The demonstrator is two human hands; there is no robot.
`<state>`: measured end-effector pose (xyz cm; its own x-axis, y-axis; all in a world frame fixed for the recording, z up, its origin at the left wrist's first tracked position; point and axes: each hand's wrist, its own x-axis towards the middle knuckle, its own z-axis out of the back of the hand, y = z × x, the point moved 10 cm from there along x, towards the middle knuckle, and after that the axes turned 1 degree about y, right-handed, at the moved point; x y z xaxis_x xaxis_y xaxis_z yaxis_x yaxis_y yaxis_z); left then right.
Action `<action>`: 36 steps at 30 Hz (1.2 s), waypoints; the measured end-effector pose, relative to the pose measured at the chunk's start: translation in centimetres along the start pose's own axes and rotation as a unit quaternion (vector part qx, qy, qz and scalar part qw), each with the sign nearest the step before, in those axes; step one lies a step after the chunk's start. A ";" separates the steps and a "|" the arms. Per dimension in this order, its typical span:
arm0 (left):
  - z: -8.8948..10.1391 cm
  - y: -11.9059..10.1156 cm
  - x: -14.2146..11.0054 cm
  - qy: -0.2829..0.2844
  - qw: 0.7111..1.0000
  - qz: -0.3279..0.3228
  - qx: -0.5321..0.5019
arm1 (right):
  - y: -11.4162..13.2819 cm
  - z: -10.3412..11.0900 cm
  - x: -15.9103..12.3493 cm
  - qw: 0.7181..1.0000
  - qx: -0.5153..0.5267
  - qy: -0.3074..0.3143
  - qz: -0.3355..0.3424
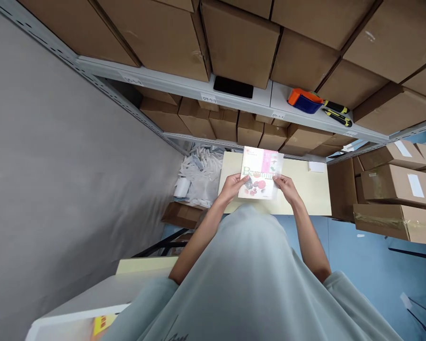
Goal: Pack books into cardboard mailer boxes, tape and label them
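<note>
Between my two hands is a thin booklet [255, 163] with a white and pink cover, red fruit pictures and large green lettering. A translucent strip, apparently a clear plastic sleeve, shows along its right side. My left hand [231, 187] pinches the booklet's left edge, thumb on the cover. My right hand [287, 188] grips the translucent right edge, thumb on top. The booklet is held over a pale yellow table [305, 194], its front facing me. The fingers behind it are hidden.
Ahead stands a grey metal shelf [184, 78] with cardboard boxes [239, 42]. A black phone [233, 87], an orange and blue tape dispenser [305, 101] and black-yellow cutters [337, 117] lie on it. White scraps [202, 173] heap left; stacked boxes [394, 184] stand right.
</note>
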<state>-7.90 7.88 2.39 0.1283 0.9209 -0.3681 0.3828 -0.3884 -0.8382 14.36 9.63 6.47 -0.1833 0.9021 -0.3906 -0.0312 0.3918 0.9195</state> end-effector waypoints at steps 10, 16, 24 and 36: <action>-3.5 -4.3 1.9 0.028 0.963 -0.152 0.218 | 3.8 6.0 1.4 0.987 -0.081 -0.042 0.133; -5.4 -7.9 1.0 0.014 0.910 -0.263 0.320 | 6.3 7.0 0.2 0.969 -0.085 -0.011 0.231; -6.4 -7.2 0.6 0.008 0.939 -0.185 0.290 | 6.1 8.3 0.6 0.971 -0.121 0.029 0.203; -6.3 -5.4 0.7 -0.014 0.976 -0.087 0.201 | 2.9 8.7 1.2 0.997 -0.060 0.039 0.043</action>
<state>-4.09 10.81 9.25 0.0669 0.9750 -0.2120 0.0053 -0.2128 -0.9771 22.63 13.40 8.25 -0.2663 0.9124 -0.3107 -0.1286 0.2859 0.9496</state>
